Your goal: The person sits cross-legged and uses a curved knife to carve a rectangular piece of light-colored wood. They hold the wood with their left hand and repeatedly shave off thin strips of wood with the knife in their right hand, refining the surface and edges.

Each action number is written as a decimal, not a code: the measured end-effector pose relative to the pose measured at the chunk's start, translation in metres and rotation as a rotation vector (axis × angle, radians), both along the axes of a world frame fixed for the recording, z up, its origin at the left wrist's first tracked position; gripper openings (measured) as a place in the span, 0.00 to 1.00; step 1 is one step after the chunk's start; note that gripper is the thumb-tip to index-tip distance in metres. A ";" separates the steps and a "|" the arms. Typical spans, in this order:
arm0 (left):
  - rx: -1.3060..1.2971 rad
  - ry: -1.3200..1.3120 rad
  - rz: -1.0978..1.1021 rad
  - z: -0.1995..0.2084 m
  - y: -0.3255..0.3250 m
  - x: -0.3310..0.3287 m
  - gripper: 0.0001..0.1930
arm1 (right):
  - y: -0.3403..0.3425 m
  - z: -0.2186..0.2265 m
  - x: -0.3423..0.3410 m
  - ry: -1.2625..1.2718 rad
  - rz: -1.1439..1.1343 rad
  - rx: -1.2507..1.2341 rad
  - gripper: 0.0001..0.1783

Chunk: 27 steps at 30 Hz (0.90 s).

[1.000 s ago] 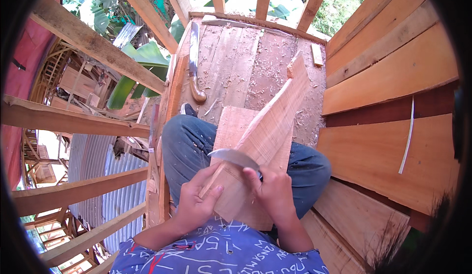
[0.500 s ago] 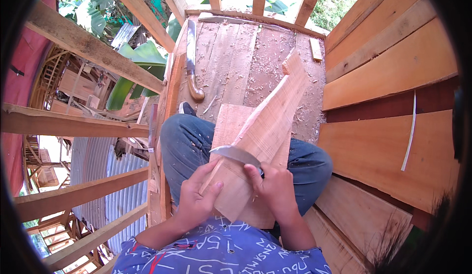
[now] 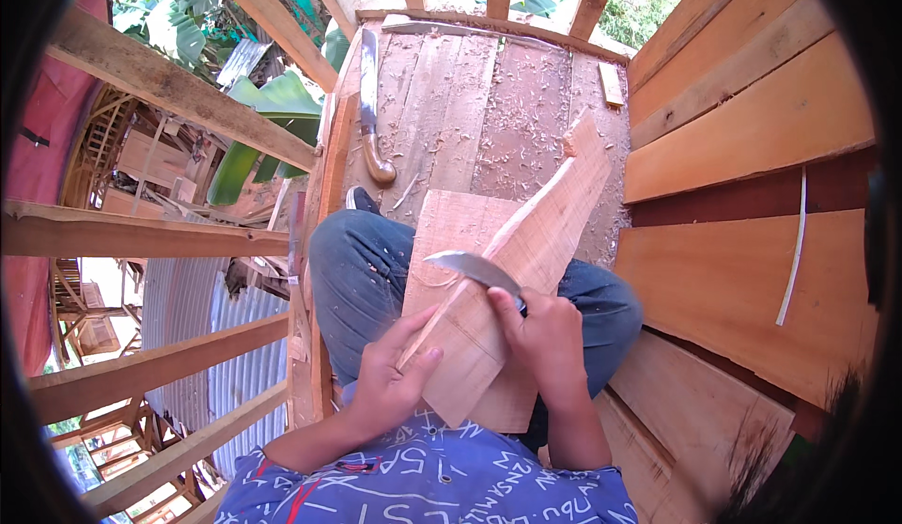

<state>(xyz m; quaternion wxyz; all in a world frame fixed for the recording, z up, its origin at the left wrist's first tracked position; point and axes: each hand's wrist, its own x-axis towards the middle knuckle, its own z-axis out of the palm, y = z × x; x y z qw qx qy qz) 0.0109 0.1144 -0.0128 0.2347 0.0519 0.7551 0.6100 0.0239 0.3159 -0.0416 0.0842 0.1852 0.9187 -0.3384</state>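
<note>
A long pale wooden piece (image 3: 536, 251) with a notched far end slants across my lap, from near my belly to the far right. My left hand (image 3: 390, 374) grips its near left edge, thumb on top and fingers at the side. In my right hand (image 3: 545, 336) is a curved-blade knife (image 3: 474, 267), its blade lying across the piece's left edge and its handle mostly hidden by my fingers. A thin curled shaving (image 3: 434, 281) shows just left of the blade. Beneath the piece, a flat board (image 3: 451, 218) rests across my legs.
On the plank floor (image 3: 460, 82), strewn with shavings, a long blade with a curved wooden handle (image 3: 378, 162) lies at the far left. A small wood block (image 3: 611, 84) sits far right. Wooden slats (image 3: 169, 231) border the left; a plank wall (image 3: 742, 270) stands on the right.
The knife and my right hand have moved away and slightly right along the edge. A curled shaving now shows beside the blade. The wooden piece has shifted a little right.
</note>
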 end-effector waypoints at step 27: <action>-0.303 0.891 -0.287 0.042 -0.033 -0.035 0.23 | 0.030 -0.032 0.041 0.285 -0.410 -0.643 0.11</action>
